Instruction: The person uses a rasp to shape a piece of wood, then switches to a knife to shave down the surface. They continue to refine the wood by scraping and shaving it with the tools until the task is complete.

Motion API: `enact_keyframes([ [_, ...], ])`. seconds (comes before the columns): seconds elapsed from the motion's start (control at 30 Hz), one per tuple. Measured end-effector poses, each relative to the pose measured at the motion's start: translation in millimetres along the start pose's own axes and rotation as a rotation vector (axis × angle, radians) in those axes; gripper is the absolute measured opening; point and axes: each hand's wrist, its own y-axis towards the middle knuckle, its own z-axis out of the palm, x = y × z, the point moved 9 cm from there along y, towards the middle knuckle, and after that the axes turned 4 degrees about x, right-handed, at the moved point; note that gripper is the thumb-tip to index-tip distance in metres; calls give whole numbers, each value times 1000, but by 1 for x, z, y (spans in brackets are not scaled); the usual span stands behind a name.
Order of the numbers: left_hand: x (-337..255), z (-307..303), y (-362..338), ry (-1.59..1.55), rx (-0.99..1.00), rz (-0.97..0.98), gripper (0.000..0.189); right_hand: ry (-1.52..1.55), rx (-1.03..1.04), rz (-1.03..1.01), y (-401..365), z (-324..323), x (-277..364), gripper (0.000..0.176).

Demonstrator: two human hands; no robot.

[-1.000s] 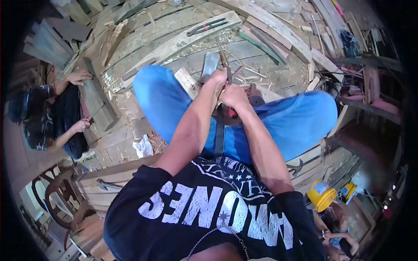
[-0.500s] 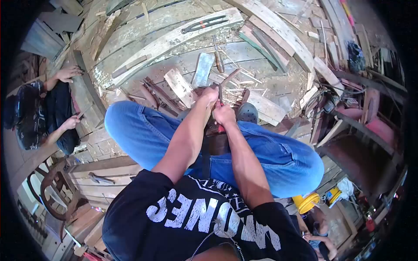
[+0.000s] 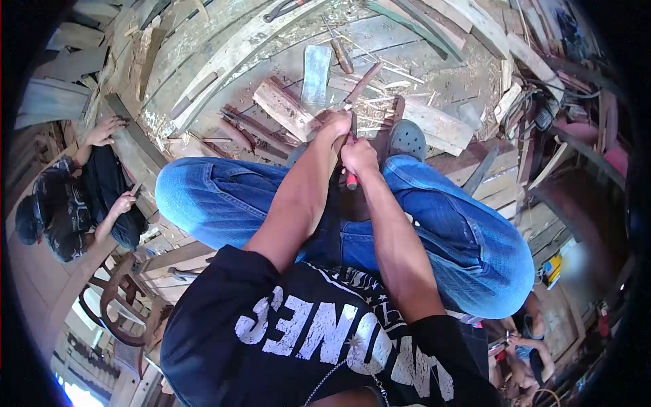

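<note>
My left hand [image 3: 333,126] is closed around a narrow brown wooden strip [image 3: 364,83], whose far end points up and away over the floor. Just nearer to me, my right hand [image 3: 360,156] grips a red-handled tool [image 3: 351,182]; the red butt shows below the fist. Its dark, narrow front part [image 3: 352,123] lies beside my left fingers, and its kind cannot be made out. Both hands are between my knees. Beyond them lie a flat grey block [image 3: 316,74], a wooden-handled tool [image 3: 342,55] and a pale offcut [image 3: 283,108].
Wood shavings and several offcuts cover the plank floor. Pincers [image 3: 283,9] rest on a long board [image 3: 237,51]. A pale board [image 3: 434,125] lies past my grey clog [image 3: 407,140]. At left sits another person [image 3: 61,210] holding a thin piece. More people [image 3: 525,349] are at lower right.
My view has shifted, moving the floor pieces upward in the picture. My hands stay closed together on the strip and the red-handled tool. The person at left still sits there.
</note>
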Motion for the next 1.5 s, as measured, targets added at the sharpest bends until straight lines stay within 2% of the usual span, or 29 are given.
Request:
enact_keyframes([
  [0.07,6,-12,-17,14,-48,-201,60,47,-75,2,4,-2,-5,49],
  [0.1,6,-8,-17,-97,14,-171,57,56,-78,4,4,-3,-5,49],
  [0.2,-8,-14,-17,44,11,-96,55,27,-25,35,13,3,-13,48],
  [0.27,-11,-11,-14,-1,66,-88,55,-47,-61,18,35,8,-24,47],
  [0.33,1,1,-4,-46,123,-98,55,-16,11,40,44,15,-32,47],
  [0.4,9,0,11,-12,26,-99,53,15,74,47,49,17,-32,47],
  [0.47,17,1,23,46,5,-90,48,9,48,-23,49,12,-24,36],
  [0.53,20,4,24,-47,43,-107,45,-18,34,-59,47,5,-17,36],
  [0.57,22,16,24,-102,179,-138,43,-12,104,-43,46,5,-16,36],
  [0.6,31,22,38,-102,178,-141,43,-3,173,-30,41,3,-9,36],
  [0.67,39,33,75,280,34,45,40,50,223,15,21,-4,4,35],
  [0.7,10,8,29,176,60,-15,36,-22,208,16,25,-7,3,35],
  [0.73,1,0,13,175,66,-18,36,-95,193,20,28,-9,2,35],
  [0.8,-3,1,0,0,156,-12,36,-132,206,7,30,-10,7,33],
  [0.83,34,31,61,-40,107,192,41,-227,221,-68,33,-9,12,32],
  [0.87,36,33,61,-41,110,189,41,-322,236,-146,37,-6,19,32],
  [0.93,38,26,53,32,122,-64,46,-386,300,-133,43,9,13,32],
  [0.97,-1,-16,-25,111,-2,-232,50,-347,205,-100,39,5,16,33],
  [1.0,0,-18,-10,104,-16,-218,50,-310,96,-78,41,-8,24,33],
  [1.07,30,13,22,20,57,-196,54,-283,119,-35,43,-8,16,33],
  [1.1,19,14,21,81,95,-66,62,-243,144,7,42,-4,7,33],
  [1.13,19,13,16,77,97,-63,62,-209,161,39,43,-4,5,33],
  [1.2,22,9,-2,-62,76,-186,70,-369,230,-155,67,15,-7,33],
  [1.23,16,10,-14,-62,85,-173,78,-282,189,-92,60,9,-12,33],
  [1.27,11,13,-27,-73,83,-178,78,-193,157,-27,50,8,-21,34],
  [1.33,-19,-5,-64,105,25,-178,73,-246,111,-41,44,8,-28,34],
  [1.37,-28,-10,-78,80,54,-211,73,-291,54,-51,43,4,-31,34],
  [1.47,-29,-3,-75,158,68,-176,70,-348,-34,-121,76,13,-51,33],
  [1.5,-28,-3,-80,127,119,-160,71,-388,46,-62,78,18,-52,33],
])
